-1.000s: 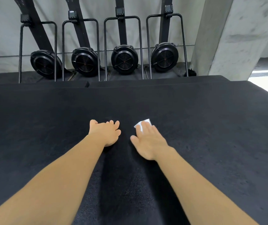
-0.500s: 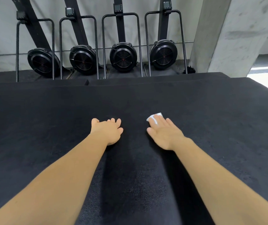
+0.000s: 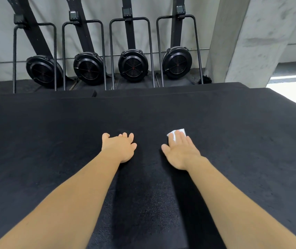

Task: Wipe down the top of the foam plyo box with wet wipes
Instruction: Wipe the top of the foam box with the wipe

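Observation:
The black foam plyo box [image 3: 242, 150] fills the lower view, its textured top facing me. My right hand [image 3: 182, 151] lies flat on it, straight fingers pressing a folded white wet wipe [image 3: 177, 133] against the surface; only the wipe's far edge shows past the fingertips. A short way to the left, my left hand [image 3: 120, 147] rests palm down on the box top with fingers spread and holds nothing.
Several black rowing machines [image 3: 133, 65] stand upright against the grey wall beyond the box's far edge. A concrete pillar [image 3: 251, 42] rises at the back right. More black boxes [image 3: 161, 88] sit behind the one I lean on.
My right hand has slid the wipe to the right across the box top, away from my left hand. The left hand has stayed in place.

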`<action>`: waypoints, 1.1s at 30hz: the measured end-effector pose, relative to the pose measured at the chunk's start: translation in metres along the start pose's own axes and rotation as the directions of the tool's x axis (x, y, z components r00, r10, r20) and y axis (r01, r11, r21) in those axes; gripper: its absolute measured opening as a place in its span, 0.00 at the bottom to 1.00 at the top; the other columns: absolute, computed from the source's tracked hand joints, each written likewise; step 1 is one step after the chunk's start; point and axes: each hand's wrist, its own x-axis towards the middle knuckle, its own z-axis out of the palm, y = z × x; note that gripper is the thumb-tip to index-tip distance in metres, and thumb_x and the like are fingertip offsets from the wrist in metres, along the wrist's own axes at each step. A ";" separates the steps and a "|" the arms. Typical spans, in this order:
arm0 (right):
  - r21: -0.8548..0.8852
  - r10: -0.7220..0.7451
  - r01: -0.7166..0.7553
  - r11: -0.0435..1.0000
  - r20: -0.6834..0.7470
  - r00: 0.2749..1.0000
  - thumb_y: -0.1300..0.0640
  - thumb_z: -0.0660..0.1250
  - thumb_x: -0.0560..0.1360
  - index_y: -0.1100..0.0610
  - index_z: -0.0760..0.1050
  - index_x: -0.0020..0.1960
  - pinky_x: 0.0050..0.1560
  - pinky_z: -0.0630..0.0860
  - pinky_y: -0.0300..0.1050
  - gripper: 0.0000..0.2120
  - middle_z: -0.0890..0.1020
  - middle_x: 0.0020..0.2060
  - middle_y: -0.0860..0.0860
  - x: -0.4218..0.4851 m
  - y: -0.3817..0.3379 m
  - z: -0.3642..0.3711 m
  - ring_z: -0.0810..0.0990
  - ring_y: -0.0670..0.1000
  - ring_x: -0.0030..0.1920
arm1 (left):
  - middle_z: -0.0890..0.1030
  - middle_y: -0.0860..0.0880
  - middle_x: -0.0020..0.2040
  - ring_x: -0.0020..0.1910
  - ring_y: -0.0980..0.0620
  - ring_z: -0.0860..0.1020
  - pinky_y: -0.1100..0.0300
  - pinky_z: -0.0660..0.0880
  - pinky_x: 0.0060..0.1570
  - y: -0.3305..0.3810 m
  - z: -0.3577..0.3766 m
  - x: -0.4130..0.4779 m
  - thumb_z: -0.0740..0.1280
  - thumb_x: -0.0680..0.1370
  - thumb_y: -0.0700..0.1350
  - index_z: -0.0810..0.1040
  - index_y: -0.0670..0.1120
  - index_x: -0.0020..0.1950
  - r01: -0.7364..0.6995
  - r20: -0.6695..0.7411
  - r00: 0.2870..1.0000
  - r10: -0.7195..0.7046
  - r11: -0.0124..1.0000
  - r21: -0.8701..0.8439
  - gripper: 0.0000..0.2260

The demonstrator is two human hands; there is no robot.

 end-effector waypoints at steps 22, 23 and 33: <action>-0.023 -0.021 0.022 0.999 0.050 0.999 0.47 0.45 0.83 0.47 0.54 0.78 0.78 0.44 0.49 0.24 0.54 0.77 0.45 -0.019 0.050 -0.019 0.52 0.52 0.78 | 0.67 0.55 0.73 0.68 0.53 0.69 0.53 0.55 0.61 -0.003 0.022 -0.084 0.50 0.84 0.53 0.67 0.53 0.73 0.067 -0.091 0.991 -0.094 0.964 -0.258 0.19; -0.023 0.011 -0.010 1.000 0.064 0.998 0.47 0.45 0.83 0.47 0.53 0.79 0.78 0.43 0.49 0.24 0.53 0.78 0.45 -0.018 0.055 -0.021 0.50 0.52 0.79 | 0.61 0.55 0.77 0.73 0.55 0.64 0.52 0.53 0.66 -0.004 0.024 -0.087 0.50 0.84 0.53 0.62 0.55 0.76 0.052 -0.067 0.995 -0.071 0.967 -0.251 0.20; -0.021 -0.100 0.100 0.995 -0.003 0.995 0.44 0.48 0.82 0.54 0.55 0.78 0.76 0.52 0.48 0.26 0.57 0.73 0.50 -0.059 -0.023 0.016 0.56 0.53 0.71 | 0.51 0.56 0.79 0.77 0.59 0.51 0.50 0.47 0.73 -0.007 0.028 -0.090 0.48 0.84 0.55 0.53 0.57 0.79 0.013 -0.012 1.000 -0.017 0.966 -0.259 0.22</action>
